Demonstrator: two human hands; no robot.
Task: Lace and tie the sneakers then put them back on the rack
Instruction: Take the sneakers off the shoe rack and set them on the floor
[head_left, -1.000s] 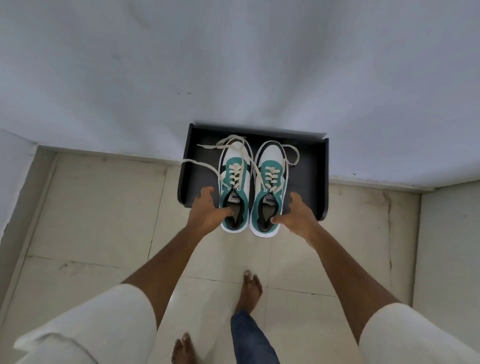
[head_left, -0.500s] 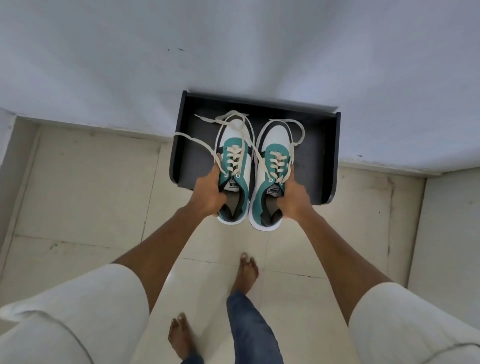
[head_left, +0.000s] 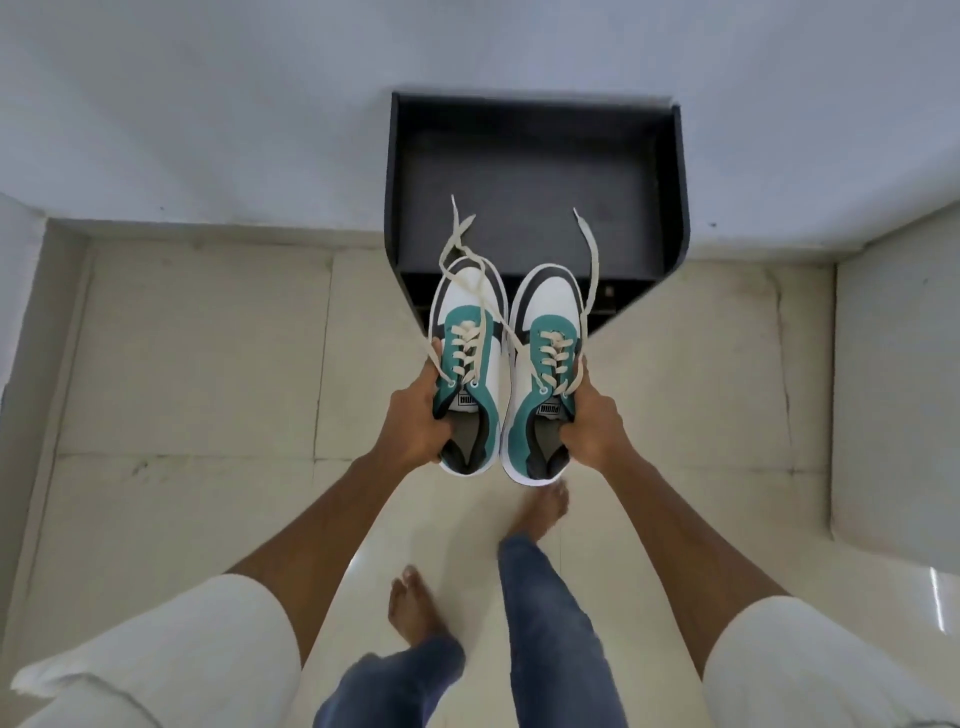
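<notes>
cream floor tiles (head_left: 197, 364) under a black rack (head_left: 530, 171); left hand (head_left: 415, 421) and right hand (head_left: 592, 421) each grip a sneaker (head_left: 470, 364).

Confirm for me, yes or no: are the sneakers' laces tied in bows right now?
No: the laces trail loose and untied from both sneakers, the left sneaker in the left hand and the right sneaker in the right hand.

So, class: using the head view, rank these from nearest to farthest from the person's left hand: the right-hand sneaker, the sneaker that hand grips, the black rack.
1. Left sneaker: gripped at its heel collar by the left hand.
2. Right sneaker: right beside the first, held by the right hand.
3. Black rack: beyond the toes, against the wall.
</notes>
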